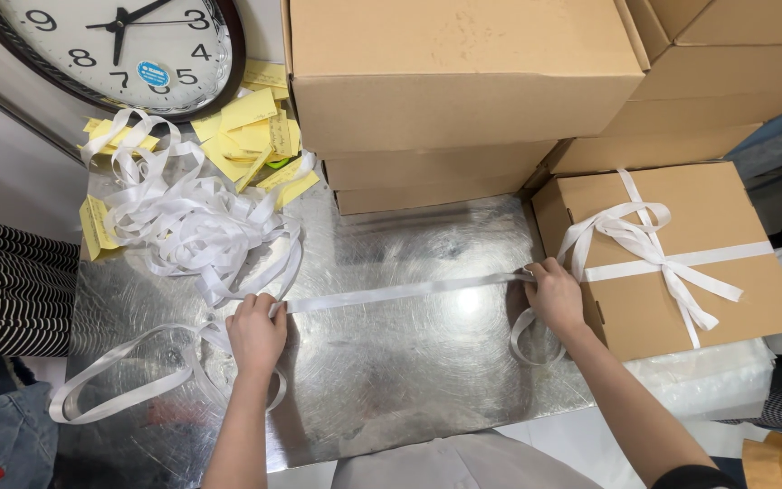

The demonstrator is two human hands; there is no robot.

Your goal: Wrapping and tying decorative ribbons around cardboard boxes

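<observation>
Both hands — left hand [256, 331], right hand [554, 294] — spread apart, fingers pinched.

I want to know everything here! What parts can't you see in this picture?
Head view:
- Clock: top cut off by the frame edge.
- Yellow paper slips: partly buried under the ribbon pile.
- Stacked boxes: contents hidden, closed.
- Left hand, right hand: fingertips curl out of sight.

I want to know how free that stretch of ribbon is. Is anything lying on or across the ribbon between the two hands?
Nothing visible does. The white ribbon runs taut and bare over the shiny metal tabletop from the left hand to the right hand. The loose ribbon pile lies behind it, the tied box beside the right hand.
</observation>
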